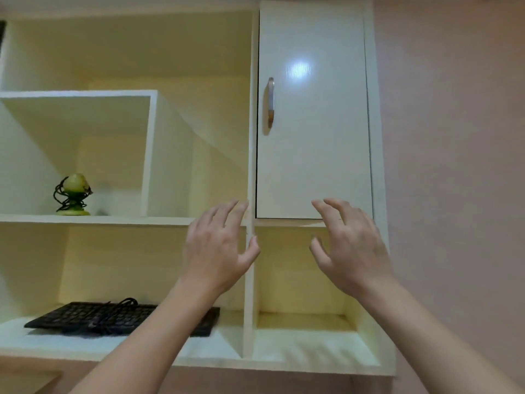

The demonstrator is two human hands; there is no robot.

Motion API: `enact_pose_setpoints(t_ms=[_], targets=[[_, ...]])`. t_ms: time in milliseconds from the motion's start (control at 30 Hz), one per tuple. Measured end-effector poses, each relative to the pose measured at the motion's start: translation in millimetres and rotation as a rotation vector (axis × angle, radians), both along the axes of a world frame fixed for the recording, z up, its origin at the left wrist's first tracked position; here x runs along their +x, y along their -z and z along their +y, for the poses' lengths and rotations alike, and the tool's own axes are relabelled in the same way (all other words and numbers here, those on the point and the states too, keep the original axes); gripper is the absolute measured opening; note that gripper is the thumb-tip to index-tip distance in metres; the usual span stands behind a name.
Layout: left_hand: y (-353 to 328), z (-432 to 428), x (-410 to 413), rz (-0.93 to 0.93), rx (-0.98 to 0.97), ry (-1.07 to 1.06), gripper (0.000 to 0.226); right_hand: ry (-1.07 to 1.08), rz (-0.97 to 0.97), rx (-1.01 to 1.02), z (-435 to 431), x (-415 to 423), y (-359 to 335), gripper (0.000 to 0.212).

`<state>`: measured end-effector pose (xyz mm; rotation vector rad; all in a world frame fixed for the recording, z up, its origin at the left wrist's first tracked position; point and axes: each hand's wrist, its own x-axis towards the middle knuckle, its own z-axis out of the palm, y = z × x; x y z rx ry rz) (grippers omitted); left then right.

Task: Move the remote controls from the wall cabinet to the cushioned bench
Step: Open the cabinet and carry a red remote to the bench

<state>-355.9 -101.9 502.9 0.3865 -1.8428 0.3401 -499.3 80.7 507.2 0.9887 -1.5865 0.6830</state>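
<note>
- Wall cabinet (199,52): open shelves on the left, one closed door (312,137) at the upper right with a metal handle (270,102) on its left edge.
- Remote controls: none in sight on any open shelf. My guess is they sit behind the closed door, the one space hidden from view. The cushioned counter they are bound for is out of view.
- Left hand (218,245): raised with fingers spread and holding nothing. The thumb lies against or just in front of the vertical divider (250,308); contact cannot be told.
- Right hand (349,248): raised with fingers spread and slightly bent, holding nothing. The fingertips are level with the door's bottom edge, in front of the small lower compartment (284,280), which shows no contents.
- Both hands are up and spread, likely reaching for the door. The handle sits well above them, so a further lift is called for.
- Other contents: a black keyboard (122,318) with its cable piled on top lies on the lower left shelf. A green ornament (72,194) in black wire stands on the shelf above. Neither belongs to the task.
- Risk: the door swings toward the face, so there is little room.
</note>
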Motion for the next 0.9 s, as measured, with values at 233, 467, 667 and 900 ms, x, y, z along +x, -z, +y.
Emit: enact_pose_setpoints(t_ms=[233,467,667,900], targets=[[-27.7,-48.3,-15.8,-0.015,-0.076,-0.041,0.085,0.014,0.123,-0.053,-38.6,-4.2,-75.3,0.05],[-54.3,-79.4,-52.4,-0.045,-0.166,0.075,0.103,-0.036,0.148,-0.202,-84.4,-2.7,-152.0,0.038],[-60.6,-86.2,-68.1,-0.045,-0.243,0.084,0.108,-0.079,0.087,-0.267,-117.4,-18.4,-179.3,0.04],[-56.2,-92.8,-74.0,-0.04,-0.351,0.038,0.112,-0.072,0.109,-0.4,-143.5,-20.0,-202.5,0.037]])
